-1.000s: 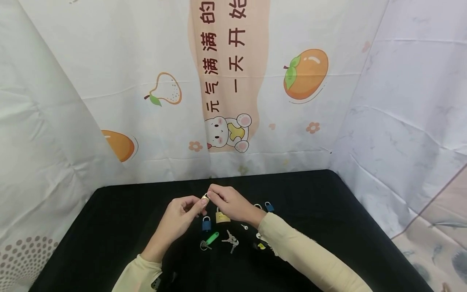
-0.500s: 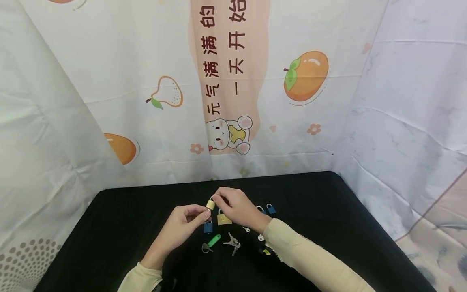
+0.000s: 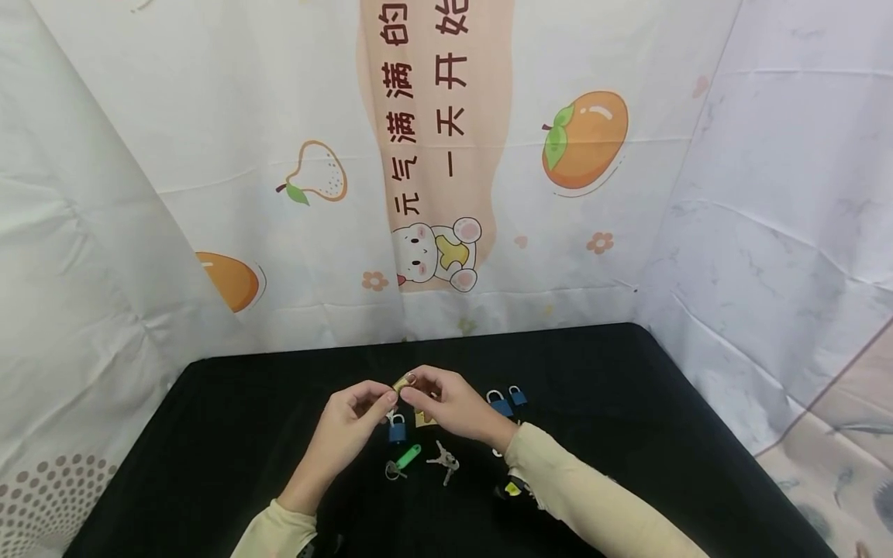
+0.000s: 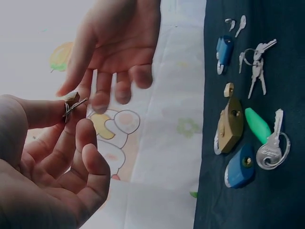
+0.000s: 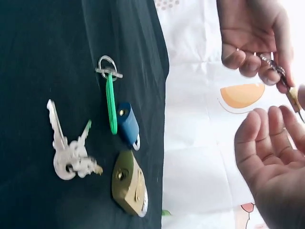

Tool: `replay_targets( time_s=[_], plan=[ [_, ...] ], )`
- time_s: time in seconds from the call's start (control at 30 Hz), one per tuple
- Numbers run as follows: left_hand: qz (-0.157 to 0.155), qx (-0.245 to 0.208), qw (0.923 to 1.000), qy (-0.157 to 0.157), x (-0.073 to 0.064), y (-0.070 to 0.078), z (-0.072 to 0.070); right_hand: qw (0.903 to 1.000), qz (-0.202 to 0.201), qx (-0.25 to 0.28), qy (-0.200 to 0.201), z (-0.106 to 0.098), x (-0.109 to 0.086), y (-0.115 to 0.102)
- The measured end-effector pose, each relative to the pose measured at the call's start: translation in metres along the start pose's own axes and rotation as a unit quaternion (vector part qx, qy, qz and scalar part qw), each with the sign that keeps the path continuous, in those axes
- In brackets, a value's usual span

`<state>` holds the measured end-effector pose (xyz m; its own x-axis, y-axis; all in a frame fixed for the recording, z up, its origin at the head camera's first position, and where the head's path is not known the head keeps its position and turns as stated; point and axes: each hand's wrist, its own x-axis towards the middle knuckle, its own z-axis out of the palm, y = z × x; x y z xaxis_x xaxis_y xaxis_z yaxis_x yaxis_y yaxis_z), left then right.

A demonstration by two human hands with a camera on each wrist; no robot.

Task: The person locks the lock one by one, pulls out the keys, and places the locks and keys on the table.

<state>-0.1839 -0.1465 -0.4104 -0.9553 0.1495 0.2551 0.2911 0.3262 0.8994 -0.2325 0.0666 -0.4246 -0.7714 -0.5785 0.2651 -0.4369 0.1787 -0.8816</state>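
A small brass padlock (image 3: 402,382) is held up over the table between my two hands, its shackle (image 3: 410,377) tilted toward the right. My left hand (image 3: 349,418) pinches a key at the padlock's lower end with thumb and index finger. More small keys (image 5: 274,63) dangle under those fingers in the right wrist view. My right hand (image 3: 449,404) grips the padlock's shackle end between thumb and fingers. In the left wrist view, the little padlock (image 4: 72,98) shows just past the left fingertips.
On the black-covered table (image 3: 244,434) below are a larger brass padlock (image 3: 422,420), a blue padlock (image 3: 397,430), a green key tag (image 3: 408,456) and a bunch of keys (image 3: 444,463). Two blue padlocks (image 3: 498,404) lie farther right, near the right forearm.
The small padlock has tipped from nearly upright to slanting right. My right thumb and fingers have shifted around its shackle end, while the left hand keeps its pinch below.
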Motion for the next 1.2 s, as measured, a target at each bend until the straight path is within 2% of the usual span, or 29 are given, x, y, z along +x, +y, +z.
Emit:
replay_targets(
  time_s=[0.2, 0.3, 0.8, 1.07, 1.2],
  plan=[
    [0.049, 0.072, 0.9961, 0.015, -0.004, -0.007, 0.008, 0.9999, -0.014, 0.005, 0.007, 0.002, 0.001, 0.002],
    [0.059, 0.096, 0.9935, 0.020, -0.006, -0.008, 0.010, 0.9999, -0.014, 0.006, 0.006, 0.003, 0.001, 0.002],
    [0.042, 0.101, 0.9940, 0.000, -0.007, -0.009, 0.007, 0.9996, -0.018, 0.023, -0.002, 0.006, 0.005, 0.003],
    [0.016, 0.123, 0.9905, -0.060, -0.010, -0.005, -0.005, 0.9987, 0.005, 0.026, -0.044, 0.010, 0.005, 0.005],
    [0.005, 0.144, 0.9869, -0.072, -0.012, -0.001, -0.008, 0.9976, 0.013, 0.040, -0.055, 0.013, 0.004, 0.005]
  ],
)
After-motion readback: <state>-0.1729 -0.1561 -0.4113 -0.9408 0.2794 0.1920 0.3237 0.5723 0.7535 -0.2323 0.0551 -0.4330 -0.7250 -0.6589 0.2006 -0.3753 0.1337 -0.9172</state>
